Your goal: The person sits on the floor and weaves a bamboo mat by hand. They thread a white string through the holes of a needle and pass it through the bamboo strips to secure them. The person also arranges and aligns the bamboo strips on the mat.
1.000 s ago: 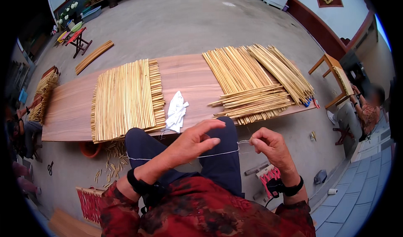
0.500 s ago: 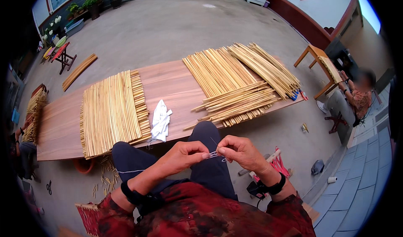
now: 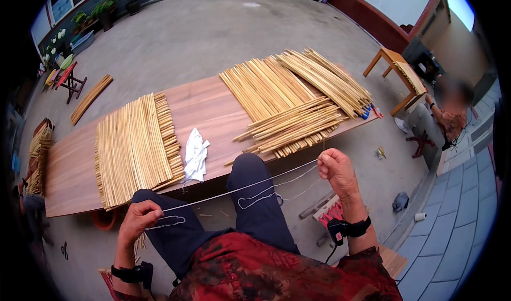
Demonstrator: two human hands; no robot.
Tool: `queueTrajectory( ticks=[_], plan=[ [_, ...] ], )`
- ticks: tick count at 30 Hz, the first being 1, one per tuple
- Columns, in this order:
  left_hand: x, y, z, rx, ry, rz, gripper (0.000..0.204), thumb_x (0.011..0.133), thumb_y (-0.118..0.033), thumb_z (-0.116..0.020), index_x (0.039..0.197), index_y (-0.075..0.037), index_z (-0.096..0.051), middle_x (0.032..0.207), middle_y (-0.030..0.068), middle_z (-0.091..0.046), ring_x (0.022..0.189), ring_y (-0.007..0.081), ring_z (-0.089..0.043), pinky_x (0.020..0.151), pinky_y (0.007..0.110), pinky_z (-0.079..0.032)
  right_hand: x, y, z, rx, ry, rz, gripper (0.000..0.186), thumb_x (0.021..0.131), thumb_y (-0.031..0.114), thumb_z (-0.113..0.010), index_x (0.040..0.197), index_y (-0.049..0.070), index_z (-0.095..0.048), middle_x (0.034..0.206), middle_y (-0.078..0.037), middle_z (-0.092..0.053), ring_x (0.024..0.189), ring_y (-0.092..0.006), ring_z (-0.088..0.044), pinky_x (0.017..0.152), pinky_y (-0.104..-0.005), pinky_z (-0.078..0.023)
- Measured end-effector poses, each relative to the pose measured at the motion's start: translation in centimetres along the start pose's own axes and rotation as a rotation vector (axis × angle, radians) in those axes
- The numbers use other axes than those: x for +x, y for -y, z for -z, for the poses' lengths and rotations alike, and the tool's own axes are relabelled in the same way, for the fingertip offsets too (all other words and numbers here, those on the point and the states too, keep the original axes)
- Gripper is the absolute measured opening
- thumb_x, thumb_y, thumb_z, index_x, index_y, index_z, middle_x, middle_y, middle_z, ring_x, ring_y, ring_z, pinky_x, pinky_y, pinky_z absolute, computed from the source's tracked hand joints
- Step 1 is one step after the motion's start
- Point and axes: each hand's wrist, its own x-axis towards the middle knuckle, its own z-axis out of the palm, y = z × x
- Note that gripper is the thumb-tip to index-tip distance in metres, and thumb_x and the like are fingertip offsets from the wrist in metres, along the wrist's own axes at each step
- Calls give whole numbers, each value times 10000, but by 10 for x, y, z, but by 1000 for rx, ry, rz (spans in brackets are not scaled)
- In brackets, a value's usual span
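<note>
My left hand (image 3: 139,218) is closed on a white string (image 3: 213,197) above my left thigh. My right hand (image 3: 336,174) pinches the same string higher up on the right, with a thin upright piece, perhaps a needle, rising from its fingertips. The string stretches taut between the hands, and loose loops hang over my knees. Beyond my knees, on a long wooden board (image 3: 199,101), lie a band of pale sticks (image 3: 130,149), a crumpled white cloth (image 3: 196,154) and overlapping heaps of longer sticks (image 3: 266,88).
A co-worker (image 3: 444,120) sits at a wooden table (image 3: 391,58) on the right; another person's arm (image 3: 21,186) shows at far left. Red folding stool (image 3: 69,77), stick bundle (image 3: 91,99) beside the board, white spool (image 3: 420,216) and scissors (image 3: 65,250) on the ground.
My hands, together at the middle half a second ago, have drawn apart, left down-left and right up-right, stretching the string between them. The view has also shifted.
</note>
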Motion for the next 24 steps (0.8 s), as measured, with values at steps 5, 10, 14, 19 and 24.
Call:
queueTrajectory(
  ticks=[5, 10, 14, 19, 24],
  plan=[
    [-32, 15, 48, 190, -236, 41, 81, 830, -82, -608, 769, -29, -616, 624, -46, -519, 529, 18, -427, 477, 173, -340, 16, 4, 71, 81, -219, 85, 85, 885, 109, -565, 895, 25, -569, 765, -26, -561, 574, -74, -454, 486, -218, -383],
    [-55, 41, 78, 338, -340, 12, 61, 820, -46, -598, 769, -12, -596, 624, -49, -518, 544, 21, -438, 486, 191, -362, 21, 4, 122, 71, -351, 105, 96, 878, 117, -574, 925, 35, -557, 770, -23, -561, 574, -72, -457, 482, -212, -381],
    [-65, 56, 94, 372, -422, 46, 76, 821, -54, -594, 758, -12, -584, 614, -47, -510, 542, 23, -431, 484, 200, -359, 22, 4, 137, 48, -421, 109, 93, 878, 127, -574, 911, 43, -551, 764, -20, -559, 562, -67, -451, 464, -199, -374],
    [-70, 64, 99, 440, -494, 59, 69, 800, -48, -597, 750, -4, -577, 593, -30, -499, 534, 37, -437, 482, 212, -365, 25, -3, 138, -98, -358, 49, 103, 877, 150, -574, 900, 52, -556, 748, -13, -563, 548, -59, -461, 461, -195, -386],
    [-69, 74, 109, 601, -503, 110, 61, 761, -34, -610, 740, 13, -577, 582, 18, -522, 530, 78, -484, 494, 244, -407, 20, -16, 100, -419, -218, -50, 109, 862, 156, -585, 838, 50, -586, 730, -8, -586, 540, -54, -492, 464, -197, -413]
  ],
)
